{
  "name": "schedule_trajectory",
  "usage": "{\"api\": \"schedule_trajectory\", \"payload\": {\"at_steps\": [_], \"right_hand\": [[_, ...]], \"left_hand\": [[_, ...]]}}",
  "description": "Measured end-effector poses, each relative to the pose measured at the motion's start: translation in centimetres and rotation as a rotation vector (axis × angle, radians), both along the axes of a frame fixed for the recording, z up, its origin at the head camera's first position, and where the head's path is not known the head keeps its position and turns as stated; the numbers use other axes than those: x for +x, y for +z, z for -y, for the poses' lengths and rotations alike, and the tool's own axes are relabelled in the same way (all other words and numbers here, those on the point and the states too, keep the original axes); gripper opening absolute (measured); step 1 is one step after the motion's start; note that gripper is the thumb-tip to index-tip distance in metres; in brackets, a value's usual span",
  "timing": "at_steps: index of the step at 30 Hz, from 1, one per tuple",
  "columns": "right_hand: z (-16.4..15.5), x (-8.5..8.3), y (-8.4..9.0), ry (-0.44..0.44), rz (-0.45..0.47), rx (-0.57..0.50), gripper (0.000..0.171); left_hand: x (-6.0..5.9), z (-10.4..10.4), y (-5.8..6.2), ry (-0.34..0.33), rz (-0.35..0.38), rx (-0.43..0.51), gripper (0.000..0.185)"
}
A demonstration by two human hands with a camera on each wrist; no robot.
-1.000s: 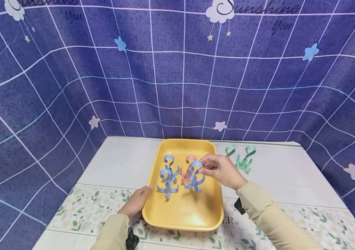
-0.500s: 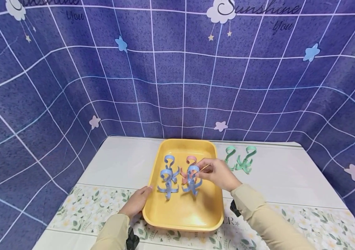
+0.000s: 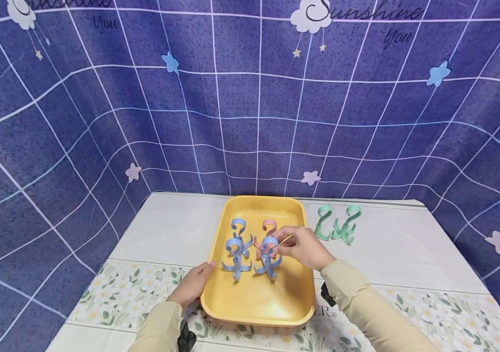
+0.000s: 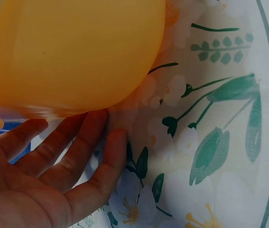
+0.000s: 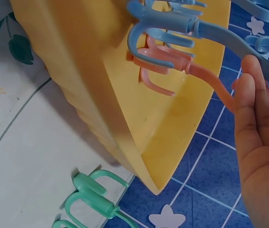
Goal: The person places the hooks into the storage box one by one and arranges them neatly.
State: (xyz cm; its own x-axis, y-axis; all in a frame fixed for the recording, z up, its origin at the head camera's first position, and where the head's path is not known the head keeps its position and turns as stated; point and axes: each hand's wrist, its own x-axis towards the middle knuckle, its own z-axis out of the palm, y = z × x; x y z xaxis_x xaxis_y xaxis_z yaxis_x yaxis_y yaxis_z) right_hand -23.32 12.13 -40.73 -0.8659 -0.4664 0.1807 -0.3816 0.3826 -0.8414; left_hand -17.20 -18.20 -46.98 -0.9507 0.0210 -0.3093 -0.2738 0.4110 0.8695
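By the curtain (image 3: 241, 132), the right hand (image 3: 306, 248) pinches a blue hook (image 3: 269, 263) that, tilted, could snag the pink hook (image 5: 179, 57) beside its fingers (image 5: 245, 97), the left hand (image 3: 192, 284) loosely touching the tray (image 3: 272, 303)

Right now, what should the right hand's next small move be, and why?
Probably settle the held blue hook onto the yellow tray and let go: the right hand pinches it near its curled end, and its prongs are within the tray's outline, beside another blue hook and nearer the person than the pink hook. Whether they touch the tray's floor, I can't tell.
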Motion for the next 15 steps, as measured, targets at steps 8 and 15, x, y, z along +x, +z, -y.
{"api": "schedule_trajectory", "payload": {"at_steps": [8, 15], "right_hand": [[0.04, -0.07, -0.2, 0.002, 0.009, 0.0, 0.011], [0.15, 0.02, -0.32, 0.002, 0.0, 0.008, 0.01]], "left_hand": [[0.02, -0.04, 0.05, 0.0, 0.0, -0.002, 0.058], [0.14, -0.09, 0.14, -0.005, -0.006, -0.005, 0.057]]}}
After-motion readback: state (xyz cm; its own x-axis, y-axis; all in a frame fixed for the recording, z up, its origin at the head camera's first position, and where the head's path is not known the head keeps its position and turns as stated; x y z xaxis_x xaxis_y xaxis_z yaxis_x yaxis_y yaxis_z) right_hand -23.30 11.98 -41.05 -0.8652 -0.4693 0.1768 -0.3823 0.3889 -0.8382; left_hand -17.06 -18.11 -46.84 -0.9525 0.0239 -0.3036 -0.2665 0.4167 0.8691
